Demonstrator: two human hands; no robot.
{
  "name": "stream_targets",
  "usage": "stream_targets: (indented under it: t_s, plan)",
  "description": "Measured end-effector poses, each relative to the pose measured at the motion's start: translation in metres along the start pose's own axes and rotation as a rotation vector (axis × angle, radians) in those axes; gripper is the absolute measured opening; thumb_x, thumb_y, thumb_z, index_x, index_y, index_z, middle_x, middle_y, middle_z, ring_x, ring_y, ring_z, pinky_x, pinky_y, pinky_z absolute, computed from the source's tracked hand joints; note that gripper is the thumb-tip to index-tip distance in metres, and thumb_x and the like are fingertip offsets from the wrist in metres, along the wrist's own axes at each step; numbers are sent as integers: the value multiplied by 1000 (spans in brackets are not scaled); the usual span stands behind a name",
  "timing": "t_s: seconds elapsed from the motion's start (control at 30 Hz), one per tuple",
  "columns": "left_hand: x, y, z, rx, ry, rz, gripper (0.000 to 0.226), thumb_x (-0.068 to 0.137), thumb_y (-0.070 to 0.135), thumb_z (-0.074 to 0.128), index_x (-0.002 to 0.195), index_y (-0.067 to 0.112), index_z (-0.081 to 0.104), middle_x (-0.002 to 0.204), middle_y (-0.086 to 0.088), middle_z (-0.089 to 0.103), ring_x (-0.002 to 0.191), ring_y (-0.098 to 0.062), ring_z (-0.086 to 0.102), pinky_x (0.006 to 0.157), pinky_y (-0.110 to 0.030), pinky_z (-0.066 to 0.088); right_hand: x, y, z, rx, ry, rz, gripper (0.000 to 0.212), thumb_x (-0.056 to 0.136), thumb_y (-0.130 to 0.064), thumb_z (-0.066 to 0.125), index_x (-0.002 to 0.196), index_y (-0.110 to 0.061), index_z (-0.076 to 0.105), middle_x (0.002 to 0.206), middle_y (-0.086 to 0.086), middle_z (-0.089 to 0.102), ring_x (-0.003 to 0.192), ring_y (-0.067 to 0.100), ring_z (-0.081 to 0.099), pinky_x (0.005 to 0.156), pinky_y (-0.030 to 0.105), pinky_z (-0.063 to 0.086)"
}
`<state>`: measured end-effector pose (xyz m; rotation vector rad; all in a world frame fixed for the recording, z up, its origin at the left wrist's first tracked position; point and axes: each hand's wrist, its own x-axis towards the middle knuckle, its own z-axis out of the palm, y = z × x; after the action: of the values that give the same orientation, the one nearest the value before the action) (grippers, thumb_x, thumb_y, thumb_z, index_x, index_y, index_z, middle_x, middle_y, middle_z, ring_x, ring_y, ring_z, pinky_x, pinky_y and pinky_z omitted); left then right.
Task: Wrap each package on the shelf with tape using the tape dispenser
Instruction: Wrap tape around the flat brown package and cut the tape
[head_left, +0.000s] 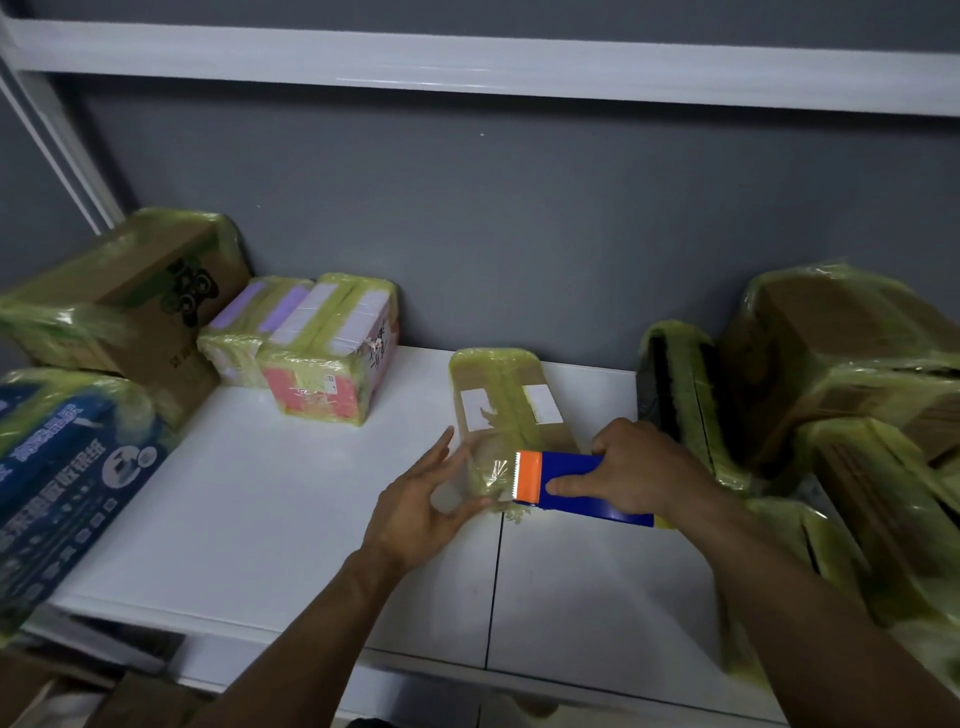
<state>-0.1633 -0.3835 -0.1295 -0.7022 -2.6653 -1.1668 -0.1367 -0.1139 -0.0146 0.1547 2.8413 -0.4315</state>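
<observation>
1. A right hand (639, 467) grips the blue tape dispenser (576, 480). The left hand (415, 499), fingers straight, steadies clear tape (485, 470) at the near end of the flat package (511, 400) on the white shelf (311, 493).
2. The strip is best kept taut and pressed flat before the blade (518, 480) cuts.
3. Motion blur hides the tape's edge, and the package's underside is unseen.

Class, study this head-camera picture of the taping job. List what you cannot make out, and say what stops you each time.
- Head view: near end of the flat brown package, covered by the left hand, the tape dispenser and motion blur.
- Head view: the tape roll, behind the right hand.
- Head view: blue box, cut by the left edge.
- Head view: white labels on the package, too small to read.
</observation>
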Motion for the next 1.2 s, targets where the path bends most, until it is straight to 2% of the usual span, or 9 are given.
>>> stream_targets:
  t_s: [0.1,0.2,0.33,0.47,0.6,0.77,0.93,1.0,1.2]
  plan:
    - [6,4,3,79,24,243,58,91,60,64,142,33,59,155,24,41,141,6,39,105,-12,41,4,0,2,13,-18,-7,70,66,-79,76,103,-21,65,97,-4,71,84,17,70,81,37,63]
    - [14,5,6,121,8,161,62,89,73,48,133,33,67,140,26,53,136,22,26,107,-3,30,6,4,4,24,-28,3,71,64,-82,76,101,-22,65,95,-5,71,84,17,70,81,39,63]
    - [16,0,12,178,9,184,54,88,66,55,123,30,74,130,15,67,131,13,36,102,-9,35,6,7,7,36,-44,0,71,67,-79,76,107,-22,64,100,-5,71,87,18,70,82,38,63]
    - [18,0,11,209,-48,207,52,88,60,56,125,27,73,132,13,67,133,-7,52,105,-24,44,4,9,7,47,-36,-5,66,69,-77,76,105,-23,62,100,-5,71,88,17,70,82,36,63]
    - [14,6,15,162,-112,111,50,100,52,51,138,23,62,145,9,56,139,-1,39,113,-25,37,1,8,7,56,-26,-14,65,68,-78,77,102,-25,61,100,-6,71,87,17,70,81,35,63]
    - [10,8,9,139,-102,97,42,98,26,65,139,19,61,145,7,55,136,-10,49,112,-24,38,-14,6,1,57,-10,-51,62,65,-78,79,95,-27,61,95,-9,70,83,15,70,79,35,63]
    - [-2,2,2,146,-112,85,51,102,51,49,144,23,57,147,11,52,136,-8,51,112,-28,43,-27,7,-4,22,-30,-71,62,65,-78,78,91,-24,65,91,-7,71,80,15,70,79,36,64]
    - [-3,3,0,139,-132,61,60,101,62,37,147,27,52,150,9,52,136,-9,50,111,-25,43,-29,5,-7,15,-14,-74,62,63,-79,78,87,-24,65,88,-6,70,78,14,70,79,38,64]
    - [-21,12,0,133,-127,148,47,102,27,55,148,35,49,152,14,47,139,2,38,110,-10,30,-40,-1,-7,-17,-25,-63,59,65,-78,79,85,-24,63,83,-7,67,75,12,67,75,32,62]
